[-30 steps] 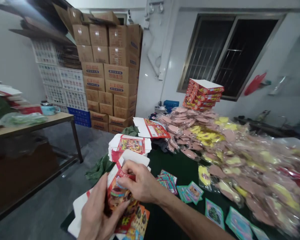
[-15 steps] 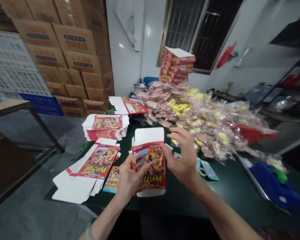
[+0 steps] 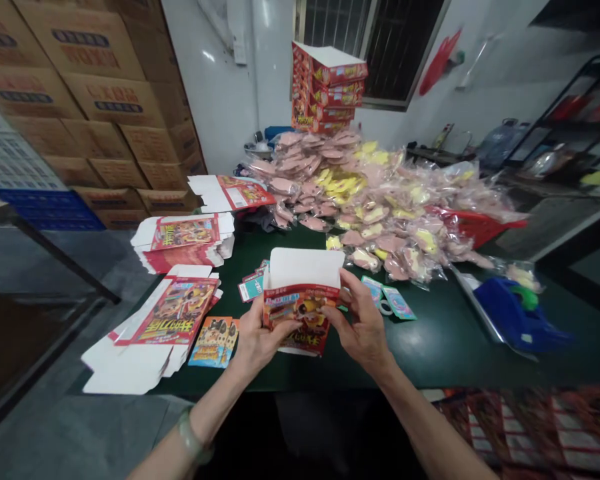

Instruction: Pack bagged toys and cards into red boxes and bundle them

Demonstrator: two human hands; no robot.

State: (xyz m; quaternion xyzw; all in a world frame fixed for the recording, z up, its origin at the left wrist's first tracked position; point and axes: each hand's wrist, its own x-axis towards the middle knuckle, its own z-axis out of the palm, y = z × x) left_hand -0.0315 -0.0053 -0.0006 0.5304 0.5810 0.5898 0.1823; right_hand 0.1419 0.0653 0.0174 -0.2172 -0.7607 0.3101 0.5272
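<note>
Left hand (image 3: 254,340) is grasping the red carton (image 3: 307,313) by its left side, thumb lying over the printed front. Right hand (image 3: 364,325) is holding the right side, thumb and fingers bending around the edge; exact finger contact behind isn't showing. Carton is sitting between both hands, over the near part of the dark green table (image 3: 420,363), white flap (image 3: 306,267) standing open at the far end. Whether its underside is touching the table: cannot tell.

Handling, judging by looks: thin card, so probably weighing little, stiff along the folds, giving in the middle of the panels. Glossy print is likely sliding a bit under dry fingertips. Hard squeezing would be risking dents; tugging the flap, a crease or tear. Best hold: both long side edges, near the folds, light pressure, flap free.

Further out: flat cartons (image 3: 180,310) are lying to the left, orange-and-blue packets (image 3: 213,343) just beside them. Teal cards (image 3: 399,303) are lying right of the right hand, blue tape dispenser (image 3: 515,317) beyond. Bagged pink and yellow pieces (image 3: 340,183) are heaping up behind.
</note>
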